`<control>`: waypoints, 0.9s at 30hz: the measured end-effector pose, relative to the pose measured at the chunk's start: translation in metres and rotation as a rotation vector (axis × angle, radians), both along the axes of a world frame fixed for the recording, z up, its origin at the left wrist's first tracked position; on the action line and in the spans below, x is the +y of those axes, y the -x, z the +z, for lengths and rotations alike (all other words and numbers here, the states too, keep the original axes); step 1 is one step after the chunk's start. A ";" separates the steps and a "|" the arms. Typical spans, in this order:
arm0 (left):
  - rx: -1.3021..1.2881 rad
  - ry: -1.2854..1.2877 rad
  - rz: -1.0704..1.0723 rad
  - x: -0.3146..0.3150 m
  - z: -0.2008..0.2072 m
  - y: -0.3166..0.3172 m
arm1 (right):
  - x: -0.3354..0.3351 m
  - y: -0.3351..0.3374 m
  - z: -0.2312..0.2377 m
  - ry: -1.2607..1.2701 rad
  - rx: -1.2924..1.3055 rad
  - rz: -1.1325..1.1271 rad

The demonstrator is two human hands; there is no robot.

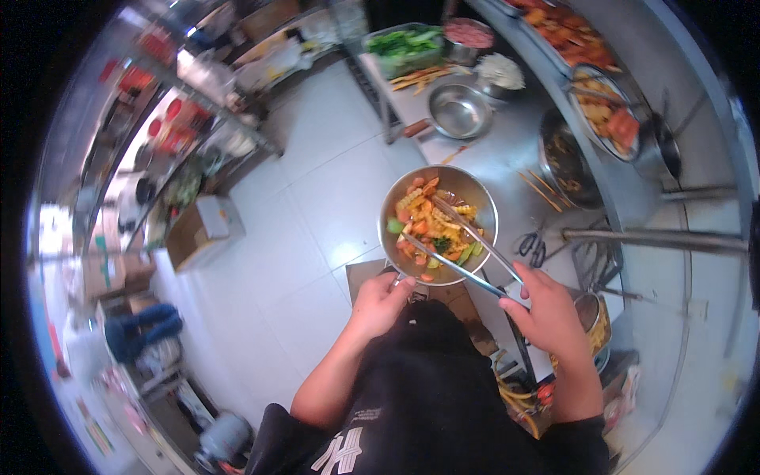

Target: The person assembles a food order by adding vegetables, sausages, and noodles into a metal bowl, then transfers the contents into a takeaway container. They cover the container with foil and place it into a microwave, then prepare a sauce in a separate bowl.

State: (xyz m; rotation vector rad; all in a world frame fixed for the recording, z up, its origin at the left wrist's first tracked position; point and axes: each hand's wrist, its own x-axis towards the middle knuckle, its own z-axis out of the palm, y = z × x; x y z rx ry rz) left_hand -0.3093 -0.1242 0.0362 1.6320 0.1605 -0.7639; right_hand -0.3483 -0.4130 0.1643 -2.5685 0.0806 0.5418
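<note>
My left hand (383, 299) is closed on the near edge of a round steel bowl (484, 194), fingers partly hidden beneath it. Inside lies a mix of crinkle-cut yellow pieces, orange and pinkish chunks, and bits of green, coated in reddish sauce. In my right hand (546, 311) is a pair of metal tongs (467, 275), gripped around the two arms. The arms are spread, and their tips reach down into the food. The bowl is held up in front of me, over the floor beside the counter's edge.
On the steel counter (511, 150) to the right sits a wooden-handled pan (459, 111), with chopsticks (545, 190) and a dark wok (570, 158) beyond. Containers of green vegetables (405, 43), pink meat (469, 33) and white shreds (500, 71) stand at the back. Shelves (198, 103) line the left.
</note>
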 end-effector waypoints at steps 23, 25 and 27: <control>0.026 0.324 1.255 0.258 -0.003 0.362 | 0.303 -0.016 -0.173 -1.004 0.442 0.189; 0.039 0.354 1.308 0.296 -0.004 0.402 | 0.369 0.010 -0.182 -1.022 0.492 0.252; 0.030 0.344 1.370 0.332 -0.005 0.440 | 0.438 0.037 -0.189 -0.963 0.546 0.305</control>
